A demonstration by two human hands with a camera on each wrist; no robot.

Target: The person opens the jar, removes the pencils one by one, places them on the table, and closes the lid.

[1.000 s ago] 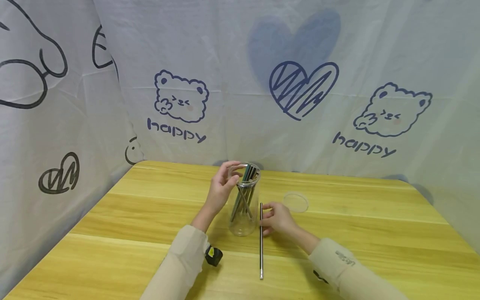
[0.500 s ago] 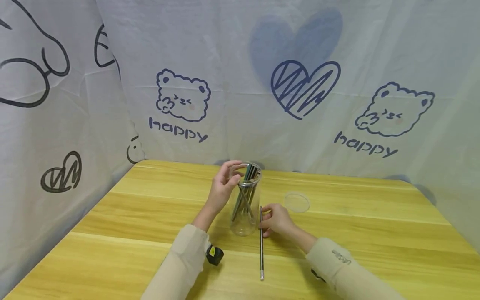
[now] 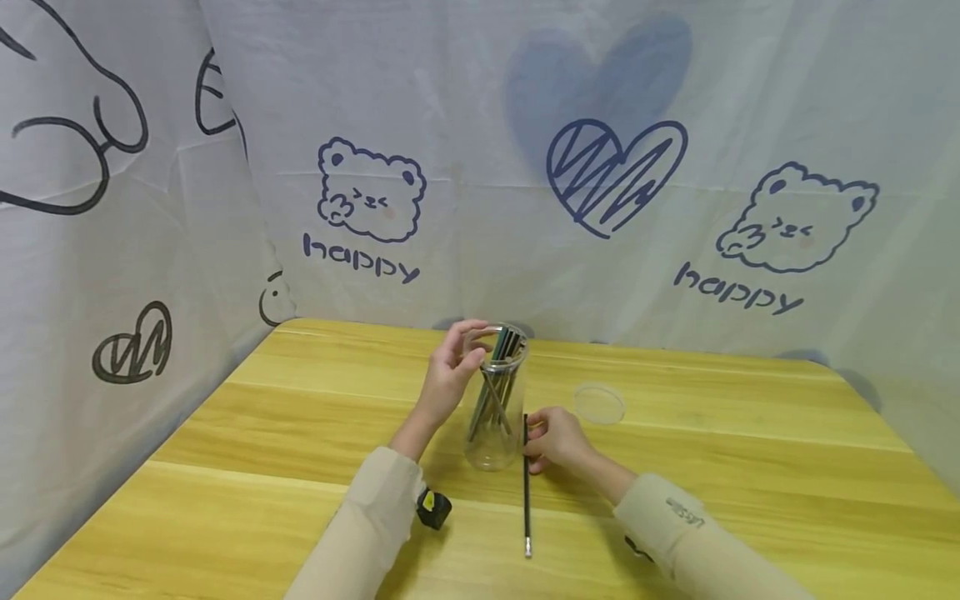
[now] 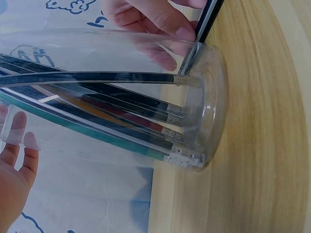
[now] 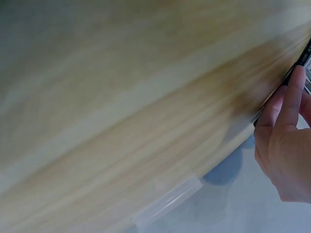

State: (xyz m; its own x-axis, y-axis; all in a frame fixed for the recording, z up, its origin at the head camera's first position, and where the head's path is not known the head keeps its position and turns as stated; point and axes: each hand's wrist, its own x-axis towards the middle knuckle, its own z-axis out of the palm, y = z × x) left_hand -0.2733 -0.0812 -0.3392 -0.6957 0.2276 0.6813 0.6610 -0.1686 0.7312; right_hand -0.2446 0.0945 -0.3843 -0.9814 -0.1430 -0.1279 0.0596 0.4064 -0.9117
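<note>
My left hand (image 3: pixel 448 371) holds a tall clear jar (image 3: pixel 491 457) near its rim, thumb at the near side. The jar stands upright on the table. Inside it lean several pencils (image 3: pixel 491 400), mostly dark and one teal, their metal-banded ends at the bottom in the left wrist view. To the right of the jar, my right hand (image 3: pixel 558 437) pinches a dark pencil (image 3: pixel 527 508) near its far end. The pencil's silver end points toward me. In the right wrist view that pencil (image 5: pixel 302 56) shows partly behind the fingers.
A clear round lid (image 3: pixel 600 404) lies flat on the wooden table (image 3: pixel 712 467), behind and right of my right hand. A white printed cloth (image 3: pixel 480 250) hangs behind the table's far edge and along its sides.
Both hands keep their hold and hardly move. The head view has shifted slightly left. The pencil in my right hand has a darker side facing up now, and its far end is slightly lower.
</note>
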